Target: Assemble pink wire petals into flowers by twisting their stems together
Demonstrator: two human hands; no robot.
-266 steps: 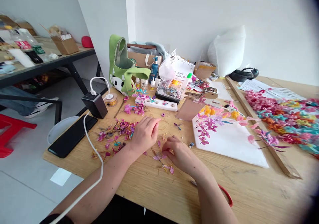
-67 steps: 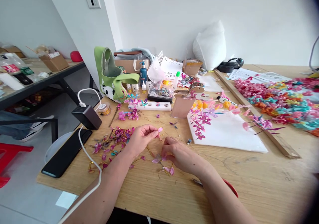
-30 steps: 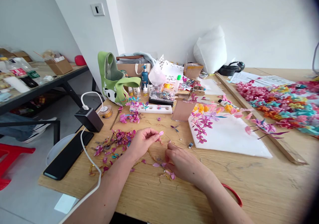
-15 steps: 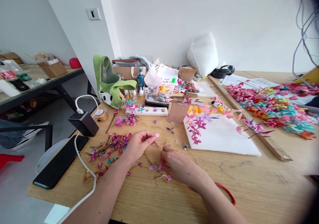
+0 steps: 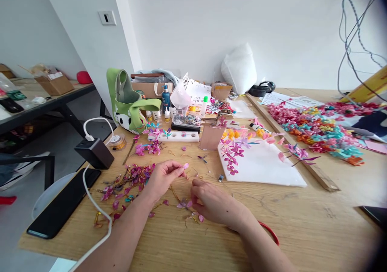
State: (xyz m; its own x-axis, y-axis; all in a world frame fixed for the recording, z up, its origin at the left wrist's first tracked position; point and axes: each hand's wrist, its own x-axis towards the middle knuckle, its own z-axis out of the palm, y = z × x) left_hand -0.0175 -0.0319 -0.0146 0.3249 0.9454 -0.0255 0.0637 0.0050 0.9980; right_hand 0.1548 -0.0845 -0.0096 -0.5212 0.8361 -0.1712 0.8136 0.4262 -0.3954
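My left hand [image 5: 163,178] pinches a small pale pink petal [image 5: 186,166] between thumb and fingertips, above the wooden table. Close by on the right is my right hand [image 5: 208,200], its fingers curled in a pinch; whatever they hold is hidden or too fine to make out. Below the hands lie loose pink-purple wired petals [image 5: 184,204]. A heap of magenta flower sprigs [image 5: 137,177] with gold-coloured stems rests left of my left hand. Partly under my right forearm shows a red curved handle [image 5: 270,232].
A white foam board [image 5: 260,167] bearing purple flowers lies to the right, near a wooden strip [image 5: 320,177]. Beyond is a large pile of colourful flowers [image 5: 320,126]. On the left are a phone [image 5: 65,205], a black charger [image 5: 94,153] with a white cable, and a green bag [image 5: 121,102].
The whole view has shifted slightly to the right. My left hand keeps its pinch on the petal, and my right hand stays curled beside it with little visible movement.
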